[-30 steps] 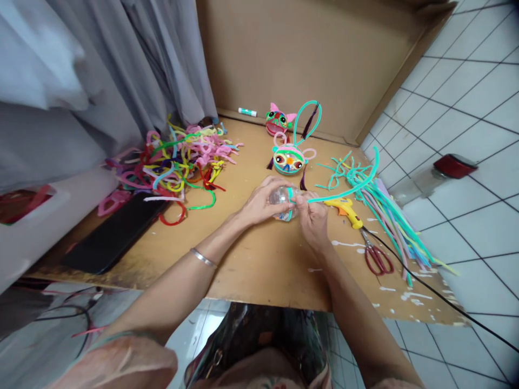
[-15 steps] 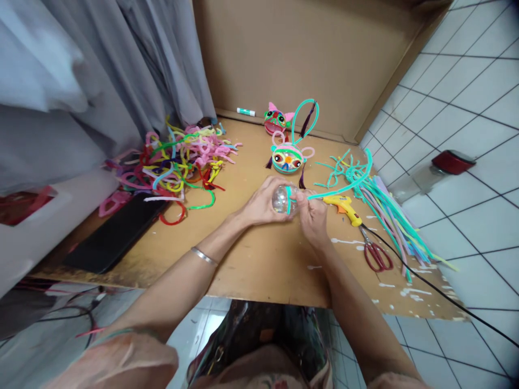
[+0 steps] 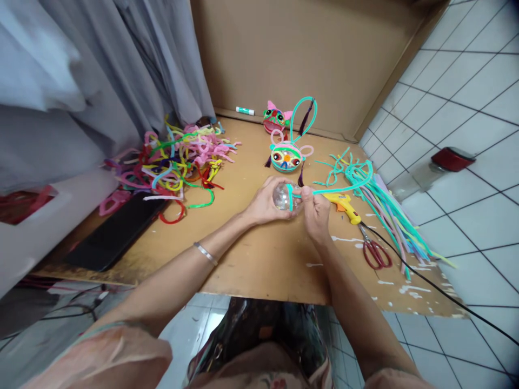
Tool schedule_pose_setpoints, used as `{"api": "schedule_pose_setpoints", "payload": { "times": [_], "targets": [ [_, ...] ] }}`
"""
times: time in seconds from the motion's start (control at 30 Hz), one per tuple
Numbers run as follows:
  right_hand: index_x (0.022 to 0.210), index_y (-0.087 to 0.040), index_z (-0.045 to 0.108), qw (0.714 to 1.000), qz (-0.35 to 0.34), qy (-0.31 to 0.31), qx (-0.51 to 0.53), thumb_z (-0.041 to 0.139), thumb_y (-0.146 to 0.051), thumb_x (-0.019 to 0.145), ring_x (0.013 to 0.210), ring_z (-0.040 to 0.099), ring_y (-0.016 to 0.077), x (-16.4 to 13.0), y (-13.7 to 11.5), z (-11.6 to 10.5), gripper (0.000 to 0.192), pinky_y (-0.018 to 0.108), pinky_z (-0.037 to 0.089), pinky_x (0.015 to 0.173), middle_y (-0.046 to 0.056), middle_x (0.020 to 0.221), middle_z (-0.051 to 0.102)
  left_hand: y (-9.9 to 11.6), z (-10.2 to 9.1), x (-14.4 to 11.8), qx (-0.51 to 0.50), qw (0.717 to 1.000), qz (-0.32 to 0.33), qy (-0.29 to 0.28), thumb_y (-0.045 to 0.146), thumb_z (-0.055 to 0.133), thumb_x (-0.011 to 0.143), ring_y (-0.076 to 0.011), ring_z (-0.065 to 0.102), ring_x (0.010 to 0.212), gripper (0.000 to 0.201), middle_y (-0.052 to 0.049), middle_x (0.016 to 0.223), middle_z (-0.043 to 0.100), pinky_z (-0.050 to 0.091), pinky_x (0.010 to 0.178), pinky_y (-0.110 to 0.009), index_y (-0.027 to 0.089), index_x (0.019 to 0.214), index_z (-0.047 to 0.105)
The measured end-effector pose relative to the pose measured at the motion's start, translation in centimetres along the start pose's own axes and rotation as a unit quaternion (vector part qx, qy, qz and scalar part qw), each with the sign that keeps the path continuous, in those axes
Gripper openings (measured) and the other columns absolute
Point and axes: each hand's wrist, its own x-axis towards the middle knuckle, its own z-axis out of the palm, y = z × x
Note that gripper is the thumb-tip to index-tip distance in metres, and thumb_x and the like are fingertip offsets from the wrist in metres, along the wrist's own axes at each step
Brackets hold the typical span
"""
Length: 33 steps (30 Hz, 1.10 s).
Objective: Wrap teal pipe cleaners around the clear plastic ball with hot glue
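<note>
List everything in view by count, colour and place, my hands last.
Clear ball: one, transparent, centre
Held pipe cleaner: one, turquoise, right of it
Decorated balls: two, multicoloured, beyond clear ball
Capped tube: one, white and green, back
Pipe cleaner heap: one, mixed colours, left
Flat slab: one, black, left
Glue gun: one, yellow, right
Scissors: one, red handles, right
Pipe cleaner bundle: one, mostly turquoise, right
Lidded container: one, clear and red, right
Table: one, brown, middle
Cardboard panel: one, brown, back
Curtain: one, grey, left
Wall tiles: many, white, right
Bag: one, dark, bottom
Left hand: one, bare, on clear ball
Right hand: one, bare, on held pipe cleaner
</note>
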Motion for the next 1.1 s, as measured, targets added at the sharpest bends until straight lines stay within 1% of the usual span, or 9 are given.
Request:
{"api": "schedule_pose_setpoints", "payload": {
  "times": [0.27,0.43,0.53,0.63,0.7,0.83,0.9,1.0,1.1],
  "targets": [
    [0.076,-0.022,0.069,0.999,-0.034,-0.028,-0.009,0.044,-0.050,0.098,0.078,0.065,0.0182,-0.1,-0.1,-0.2,0.044,0.033,0.052,0.073,0.003,0.075,0.068,0.2,-0.2,-0.4,-0.024,0.999,-0.016,0.013,0.028,0.084,0.054,-0.0262,0.059,0.111,0.067,-0.008,0.116,0.060,0.047,0.100,-0.044,0.020,0.115,0.057],
    [0.087,-0.022,0.066,0.995,-0.087,-0.043,-0.024,0.057,-0.038,0.090,0.083,0.063,0.0189,-0.3,-0.6,0.0,0.018,0.035,0.051,0.080,0.003,0.084,0.069,0.3,-0.7,-0.7,-0.046,0.998,-0.035,0.026,0.028,0.083,0.055,-0.0259,0.061,0.110,0.065,-0.009,0.115,0.060,0.049,0.099,-0.044,0.019,0.114,0.057],
    [0.086,-0.022,0.064,0.993,-0.100,-0.026,-0.051,0.060,-0.033,0.086,0.076,0.061,0.0177,-0.3,-0.6,0.2,0.012,0.033,0.051,0.075,0.001,0.080,0.068,0.4,-1.0,-0.7,-0.053,0.997,-0.045,0.023,0.028,0.083,0.054,-0.0261,0.061,0.109,0.065,-0.009,0.115,0.060,0.049,0.100,-0.044,0.018,0.113,0.058],
    [0.081,-0.022,0.062,0.992,-0.108,-0.021,-0.063,0.061,-0.031,0.087,0.073,0.060,0.0166,-0.3,-0.4,0.3,0.011,0.032,0.050,0.072,0.000,0.075,0.065,0.5,-1.2,-0.7,-0.061,0.997,-0.052,0.021,0.029,0.083,0.055,-0.0259,0.062,0.110,0.064,-0.009,0.116,0.061,0.049,0.100,-0.044,0.018,0.113,0.059],
    [0.085,-0.022,0.063,0.991,-0.116,-0.016,-0.065,0.061,-0.031,0.088,0.075,0.061,0.0169,-0.4,-0.3,0.2,0.010,0.032,0.051,0.073,0.000,0.079,0.066,0.7,-1.3,-0.7,-0.066,0.996,-0.057,0.019,0.030,0.084,0.055,-0.0258,0.062,0.111,0.064,-0.009,0.117,0.061,0.049,0.101,-0.043,0.019,0.114,0.059],
    [0.098,-0.024,0.067,0.988,-0.131,0.019,-0.077,0.062,-0.034,0.089,0.094,0.066,0.0210,-0.3,-0.4,0.0,0.015,0.038,0.053,0.087,0.005,0.097,0.073,1.1,-1.3,-0.8,-0.063,0.995,-0.072,-0.006,0.028,0.084,0.054,-0.0267,0.061,0.113,0.068,-0.009,0.120,0.061,0.047,0.102,-0.043,0.019,0.116,0.057],
    [0.098,-0.024,0.069,0.986,-0.151,0.031,-0.068,0.063,-0.033,0.090,0.099,0.066,0.0217,-0.2,-0.5,-0.1,0.014,0.039,0.053,0.090,0.005,0.097,0.074,1.4,-1.3,-0.9,-0.067,0.994,-0.077,-0.027,0.026,0.083,0.054,-0.0277,0.060,0.115,0.068,-0.010,0.121,0.061,0.046,0.104,-0.044,0.019,0.117,0.057],
    [0.093,-0.024,0.070,0.985,-0.165,0.034,-0.042,0.062,-0.030,0.090,0.091,0.069,0.0201,-0.2,-0.5,-0.1,0.010,0.037,0.055,0.085,0.003,0.091,0.075,1.7,-1.3,-0.9,-0.077,0.992,-0.086,-0.047,0.026,0.083,0.054,-0.0283,0.059,0.117,0.068,-0.009,0.122,0.062,0.046,0.105,-0.045,0.019,0.117,0.057],
    [0.087,-0.024,0.071,0.987,-0.148,0.052,-0.044,0.062,-0.031,0.090,0.083,0.071,0.0198,-0.4,-0.7,0.0,0.011,0.036,0.057,0.080,0.003,0.086,0.076,1.8,-1.3,-0.9,-0.090,0.990,-0.094,-0.047,0.027,0.084,0.053,-0.0281,0.060,0.116,0.069,-0.009,0.123,0.061,0.046,0.104,-0.045,0.019,0.116,0.057]
  ]
}}
